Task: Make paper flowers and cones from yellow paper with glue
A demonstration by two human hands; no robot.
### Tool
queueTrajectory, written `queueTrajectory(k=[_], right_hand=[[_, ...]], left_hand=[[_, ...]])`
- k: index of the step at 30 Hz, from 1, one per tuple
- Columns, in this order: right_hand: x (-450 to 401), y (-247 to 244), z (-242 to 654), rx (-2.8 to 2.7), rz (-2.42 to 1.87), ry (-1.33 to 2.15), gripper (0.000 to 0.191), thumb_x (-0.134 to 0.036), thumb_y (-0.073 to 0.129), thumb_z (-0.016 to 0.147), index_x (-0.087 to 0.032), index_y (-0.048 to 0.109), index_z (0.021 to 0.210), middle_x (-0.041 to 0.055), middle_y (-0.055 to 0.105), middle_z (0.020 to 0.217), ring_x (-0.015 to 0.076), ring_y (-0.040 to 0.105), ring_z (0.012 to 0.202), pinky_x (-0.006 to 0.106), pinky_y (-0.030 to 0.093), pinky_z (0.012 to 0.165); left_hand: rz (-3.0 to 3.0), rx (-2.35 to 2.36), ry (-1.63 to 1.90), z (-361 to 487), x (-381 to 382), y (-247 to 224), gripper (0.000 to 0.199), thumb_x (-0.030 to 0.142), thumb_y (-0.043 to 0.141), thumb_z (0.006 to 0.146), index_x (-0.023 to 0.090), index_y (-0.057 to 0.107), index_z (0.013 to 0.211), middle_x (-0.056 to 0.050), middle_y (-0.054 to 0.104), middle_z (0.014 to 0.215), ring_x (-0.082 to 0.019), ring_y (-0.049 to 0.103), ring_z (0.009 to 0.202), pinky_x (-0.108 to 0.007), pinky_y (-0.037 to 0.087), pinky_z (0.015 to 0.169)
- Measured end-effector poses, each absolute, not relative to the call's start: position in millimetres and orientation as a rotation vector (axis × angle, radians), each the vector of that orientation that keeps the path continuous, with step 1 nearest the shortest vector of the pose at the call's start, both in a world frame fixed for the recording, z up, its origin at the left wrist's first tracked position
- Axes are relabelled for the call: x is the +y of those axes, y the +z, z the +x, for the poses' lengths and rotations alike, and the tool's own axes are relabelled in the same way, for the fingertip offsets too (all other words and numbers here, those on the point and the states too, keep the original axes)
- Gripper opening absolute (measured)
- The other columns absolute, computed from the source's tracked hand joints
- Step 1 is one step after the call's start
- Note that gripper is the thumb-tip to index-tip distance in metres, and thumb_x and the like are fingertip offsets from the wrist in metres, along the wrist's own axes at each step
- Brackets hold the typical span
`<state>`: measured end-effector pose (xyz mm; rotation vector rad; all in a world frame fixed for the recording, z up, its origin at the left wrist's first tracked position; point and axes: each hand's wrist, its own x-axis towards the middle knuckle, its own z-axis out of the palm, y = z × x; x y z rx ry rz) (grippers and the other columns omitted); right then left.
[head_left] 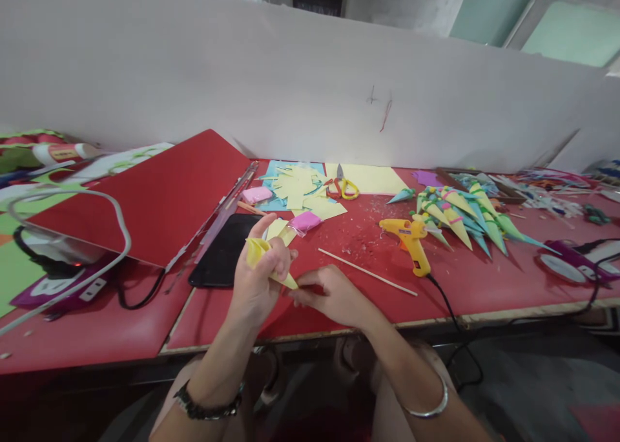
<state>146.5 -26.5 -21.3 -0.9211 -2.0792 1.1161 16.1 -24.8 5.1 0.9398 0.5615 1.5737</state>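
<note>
The yellow paper cone (256, 254) is above the tabletop (310, 322), near its front edge, wide end up and point slanting toward the right hand (336, 293). The left hand (254, 290) is curled closed around it; the right is partly open, its fingertips at the point, though contact is unclear. A light, steady pinch should keep the paper round, and guiding the tip should keep it sharp. The glue gun (411, 240) lies to the right, beyond a thin stick (368, 272).
</note>
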Motion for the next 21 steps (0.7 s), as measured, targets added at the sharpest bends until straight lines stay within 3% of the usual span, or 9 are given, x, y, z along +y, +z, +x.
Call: queueTrajectory(k=[4, 7, 13, 17, 21], right_hand=[[-25, -25, 145, -2.023, -0.938, 1.132, 0.031, -0.033, 0.049, 0.085, -0.013, 0.063, 0.066, -0.0013, 0.059, 0.059, 0.0099, 0.051, 0.057, 0.019, 0.036, 0.056], [-24, -27, 147, -2.002, -0.993, 1.131, 0.034, -0.036, 0.049, 0.085, -0.014, 0.063, 0.063, -0.0004, 0.06, 0.057, 0.0107, 0.053, 0.056, 0.019, 0.037, 0.057], [-23, -28, 148, -2.036, -0.986, 1.089, 0.037, -0.038, 0.047, 0.086, -0.015, 0.062, 0.063, 0.0006, 0.06, 0.057, 0.0105, 0.055, 0.054, 0.019, 0.038, 0.056], [-20, -28, 154, -1.99, -1.113, 1.045, 0.036, -0.039, 0.047, 0.086, -0.014, 0.064, 0.066, 0.0007, 0.061, 0.056, 0.0104, 0.056, 0.053, 0.019, 0.039, 0.056], [-15, -26, 166, -1.924, -1.28, 0.811, 0.037, -0.037, 0.04, 0.089, -0.016, 0.065, 0.073, 0.0011, 0.065, 0.061, 0.0109, 0.06, 0.057, 0.019, 0.038, 0.057]], left_hand=[[1.037, 0.602, 1.615, 16, -24, 2, 0.054, 0.037, 0.073, 0.059, 0.024, 0.053, 0.108, 0.01, 0.046, 0.052, -0.005, 0.043, 0.045, -0.022, 0.046, 0.059], [1.12, 0.646, 1.648, 14, -23, 0, 0.059, 0.03, 0.072, 0.061, 0.025, 0.049, 0.115, 0.008, 0.051, 0.059, -0.009, 0.052, 0.055, -0.023, 0.045, 0.06], [1.134, 0.694, 1.632, 9, -20, -1, 0.062, 0.027, 0.069, 0.065, 0.027, 0.045, 0.122, 0.009, 0.049, 0.054, -0.009, 0.055, 0.056, -0.022, 0.045, 0.061], [1.002, 0.668, 1.725, 2, -11, 0, 0.054, 0.034, 0.071, 0.062, 0.032, 0.052, 0.112, 0.004, 0.061, 0.078, -0.013, 0.061, 0.082, -0.024, 0.046, 0.073], [0.918, 0.812, 1.827, -6, -3, -3, 0.044, 0.027, 0.066, 0.067, 0.033, 0.051, 0.107, 0.002, 0.061, 0.097, -0.013, 0.056, 0.102, -0.024, 0.044, 0.081]])
